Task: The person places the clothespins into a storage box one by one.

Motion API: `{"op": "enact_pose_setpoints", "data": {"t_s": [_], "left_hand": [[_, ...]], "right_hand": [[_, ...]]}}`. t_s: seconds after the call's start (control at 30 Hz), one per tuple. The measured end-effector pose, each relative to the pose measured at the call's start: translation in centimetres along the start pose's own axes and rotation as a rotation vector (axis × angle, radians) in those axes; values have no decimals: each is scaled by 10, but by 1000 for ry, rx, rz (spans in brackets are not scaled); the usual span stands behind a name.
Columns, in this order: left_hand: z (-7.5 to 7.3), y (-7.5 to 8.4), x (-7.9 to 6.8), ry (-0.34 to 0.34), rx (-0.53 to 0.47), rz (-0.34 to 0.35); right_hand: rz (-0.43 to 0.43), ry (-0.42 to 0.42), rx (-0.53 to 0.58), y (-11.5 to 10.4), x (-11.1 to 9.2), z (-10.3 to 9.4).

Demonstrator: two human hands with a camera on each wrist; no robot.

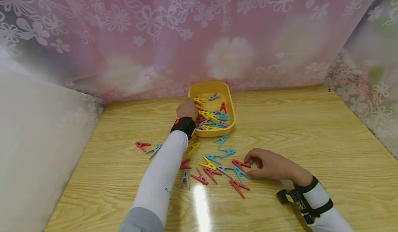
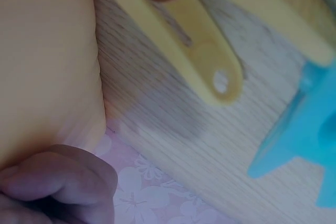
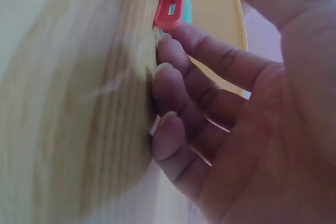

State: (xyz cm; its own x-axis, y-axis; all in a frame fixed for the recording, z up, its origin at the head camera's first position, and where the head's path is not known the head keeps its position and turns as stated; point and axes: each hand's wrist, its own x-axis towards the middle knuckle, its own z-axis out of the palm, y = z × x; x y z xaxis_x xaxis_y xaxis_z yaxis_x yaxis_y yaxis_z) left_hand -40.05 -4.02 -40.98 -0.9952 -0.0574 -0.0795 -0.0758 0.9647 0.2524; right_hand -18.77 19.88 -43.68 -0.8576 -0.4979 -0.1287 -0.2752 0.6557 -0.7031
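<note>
My left hand (image 1: 187, 108) is at the left rim of a yellow plastic bin (image 1: 231, 112). Its fingers are curled in the left wrist view, and its fingertips are hidden, so whether it holds anything is unclear. A yellow clothespin (image 1: 199, 100) lies inside the bin beside that hand. Over the table, my right hand (image 1: 270, 164) has its thumb and index finger apart around the end of a red clothespin (image 1: 240, 163); the index fingertip is against or very near it. Just below lies a blue clothespin (image 1: 240, 174), close to the thumb.
Red, blue, yellow and grey clothespins lie scattered on the wooden table (image 1: 295, 121) in front of the bin, including a red clothespin (image 1: 239, 187) nearest me. Several more are piled in the bin. A pink flowered cloth (image 1: 174, 52) hangs behind.
</note>
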Motion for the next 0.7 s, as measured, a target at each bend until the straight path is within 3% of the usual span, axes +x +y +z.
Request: {"op": "enact_pose_setpoints", "data": {"t_s": [0.7], "left_hand": [[-3,-2,0,-5,-11,4]], "right_hand": [[15,47,-18,0,1,3]]}}
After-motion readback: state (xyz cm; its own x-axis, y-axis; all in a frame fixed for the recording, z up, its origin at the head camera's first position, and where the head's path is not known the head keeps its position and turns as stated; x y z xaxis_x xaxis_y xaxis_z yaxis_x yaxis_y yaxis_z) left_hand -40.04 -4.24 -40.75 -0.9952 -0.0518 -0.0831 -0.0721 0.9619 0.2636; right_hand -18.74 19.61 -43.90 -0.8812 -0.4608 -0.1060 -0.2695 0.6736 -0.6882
